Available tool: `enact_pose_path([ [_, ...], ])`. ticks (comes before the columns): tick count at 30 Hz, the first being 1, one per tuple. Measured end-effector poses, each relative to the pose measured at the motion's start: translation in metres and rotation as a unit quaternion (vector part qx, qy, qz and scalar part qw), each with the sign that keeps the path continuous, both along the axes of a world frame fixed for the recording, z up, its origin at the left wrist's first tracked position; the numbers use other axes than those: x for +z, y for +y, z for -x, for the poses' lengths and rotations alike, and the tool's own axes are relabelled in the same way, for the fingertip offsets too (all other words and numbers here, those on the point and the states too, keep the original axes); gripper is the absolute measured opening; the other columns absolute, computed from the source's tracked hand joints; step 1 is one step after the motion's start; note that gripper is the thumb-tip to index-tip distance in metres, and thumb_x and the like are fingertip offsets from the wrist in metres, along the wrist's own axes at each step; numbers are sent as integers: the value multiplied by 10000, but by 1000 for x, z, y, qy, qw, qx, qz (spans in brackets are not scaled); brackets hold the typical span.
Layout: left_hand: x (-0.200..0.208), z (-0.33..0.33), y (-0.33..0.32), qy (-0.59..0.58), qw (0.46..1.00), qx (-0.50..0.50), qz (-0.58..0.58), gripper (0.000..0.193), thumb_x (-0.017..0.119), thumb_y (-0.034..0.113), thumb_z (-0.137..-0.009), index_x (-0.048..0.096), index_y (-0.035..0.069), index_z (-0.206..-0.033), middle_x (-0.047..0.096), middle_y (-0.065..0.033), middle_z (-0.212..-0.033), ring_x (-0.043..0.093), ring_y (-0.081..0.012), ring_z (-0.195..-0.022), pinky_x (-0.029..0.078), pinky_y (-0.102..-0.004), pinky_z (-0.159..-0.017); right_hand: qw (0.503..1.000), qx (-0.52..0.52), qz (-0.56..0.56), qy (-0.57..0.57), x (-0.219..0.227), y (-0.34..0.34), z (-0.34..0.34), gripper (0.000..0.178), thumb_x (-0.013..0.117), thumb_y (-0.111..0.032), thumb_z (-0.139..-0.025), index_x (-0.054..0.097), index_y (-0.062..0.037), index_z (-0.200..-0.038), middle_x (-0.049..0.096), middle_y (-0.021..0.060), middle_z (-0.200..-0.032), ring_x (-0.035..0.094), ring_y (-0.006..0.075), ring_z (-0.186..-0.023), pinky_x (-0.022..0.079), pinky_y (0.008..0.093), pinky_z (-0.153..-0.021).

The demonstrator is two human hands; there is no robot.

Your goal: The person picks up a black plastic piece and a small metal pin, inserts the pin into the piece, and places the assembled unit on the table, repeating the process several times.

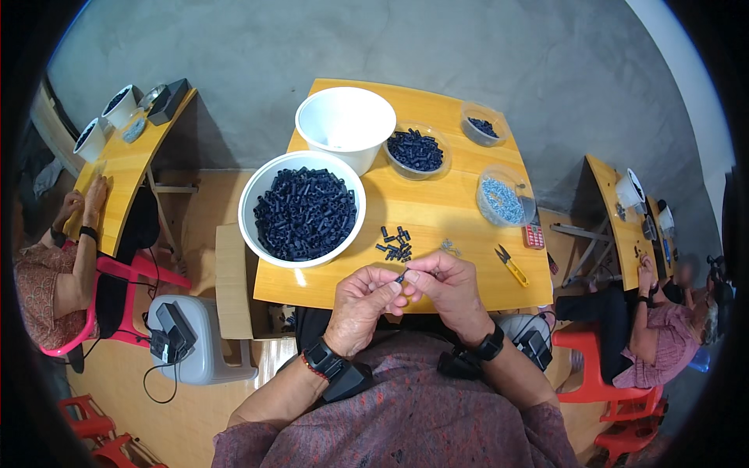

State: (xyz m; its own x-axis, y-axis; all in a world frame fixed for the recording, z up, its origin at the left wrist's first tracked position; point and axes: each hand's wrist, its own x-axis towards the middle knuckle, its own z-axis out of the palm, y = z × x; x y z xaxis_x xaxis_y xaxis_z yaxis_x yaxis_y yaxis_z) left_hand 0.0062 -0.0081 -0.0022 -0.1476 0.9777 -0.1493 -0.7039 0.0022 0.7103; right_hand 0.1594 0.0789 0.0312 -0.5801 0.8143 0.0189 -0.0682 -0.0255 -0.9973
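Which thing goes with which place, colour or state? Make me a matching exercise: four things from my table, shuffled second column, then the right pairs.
Column one
1. Single small dark piece
2. Snips
3. Front white tub
4. Pale blue pieces

Column two
A. Heaped with dark pieces
B. Held where the left hand and right hand meet
C. Massed in a clear container
D. Yellow-handled, lying on the tabletop

Pairs: 1-B, 2-D, 3-A, 4-C

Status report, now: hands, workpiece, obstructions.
Left hand, right hand: pinching one small dark cylindrical piece. Loose dark tubular pieces on yellow wooden table, just beyond. Nothing visibly blocking the hands.
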Motion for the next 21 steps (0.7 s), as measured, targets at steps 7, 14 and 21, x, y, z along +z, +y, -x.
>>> enact_pose_path([
  [7,5,1,-2,-19,1000,-23,0,92,655,38,-938,644,0,-1022,727,-132,-948,693,-124,-753,580,-237,-635,998,27,-58,-14,-1,3,-3,94,667,-35,-939,673,15,-1018,695,36,-856,652,74,-751,533,216,-701],
  [14,4,-4,-4,7,1000,0,14,89,647,0,-931,639,-16,-1017,721,-138,-932,699,-146,-743,591,-259,-649,994,50,-90,-24,2,4,-5,87,660,-39,-944,677,16,-1009,685,34,-862,645,79,-775,528,221,-711],
  [21,0,-10,-4,12,1000,18,20,54,635,6,-944,631,-22,-990,721,-140,-918,698,-142,-752,588,-252,-659,995,55,-83,-22,-5,4,-5,83,663,-32,-940,675,26,-997,682,35,-866,641,81,-780,527,228,-710],
])
